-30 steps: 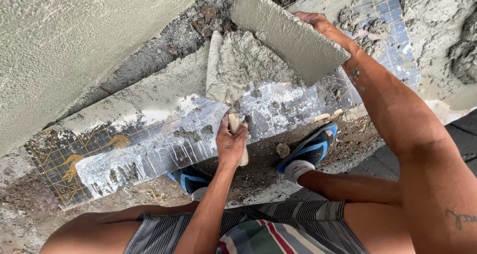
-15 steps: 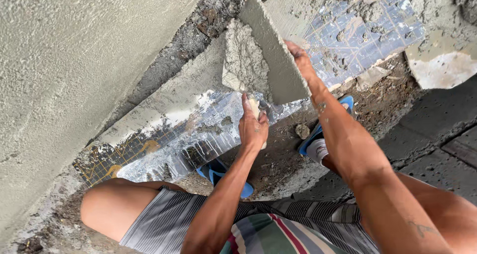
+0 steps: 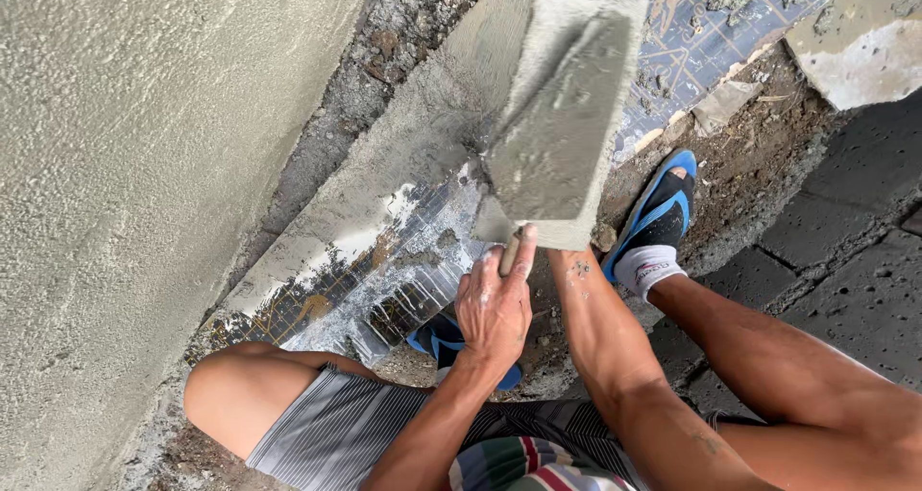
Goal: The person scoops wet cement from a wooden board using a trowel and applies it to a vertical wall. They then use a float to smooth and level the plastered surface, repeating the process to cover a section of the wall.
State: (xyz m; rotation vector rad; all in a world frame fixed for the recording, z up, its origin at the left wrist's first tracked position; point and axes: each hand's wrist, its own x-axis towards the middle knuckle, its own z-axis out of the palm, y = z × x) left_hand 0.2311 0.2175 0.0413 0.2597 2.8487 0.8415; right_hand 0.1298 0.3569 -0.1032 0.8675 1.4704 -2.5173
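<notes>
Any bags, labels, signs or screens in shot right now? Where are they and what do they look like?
No bags, signs or screens.
Printed sheet: flat on the ground along the wall base, dark blue with orange grid lines, smeared with grey mortar.
Small logo mark: on the white sock in the blue sandal, reddish, too small to make out.

At the centre of the frame the left hand (image 3: 495,308) grips the handle of a trowel (image 3: 492,224), whose blade meets the lower edge of a grey mortar board (image 3: 567,116) tilted up in the upper middle; the right forearm runs up beneath the board, the right hand hidden behind it. A rough plastered wall (image 3: 134,164) fills the left side, with a wet, mortar-smeared sheet (image 3: 384,270) along its foot. A blue sandal (image 3: 663,208) over a white sock stands right of centre on dirt.
</notes>
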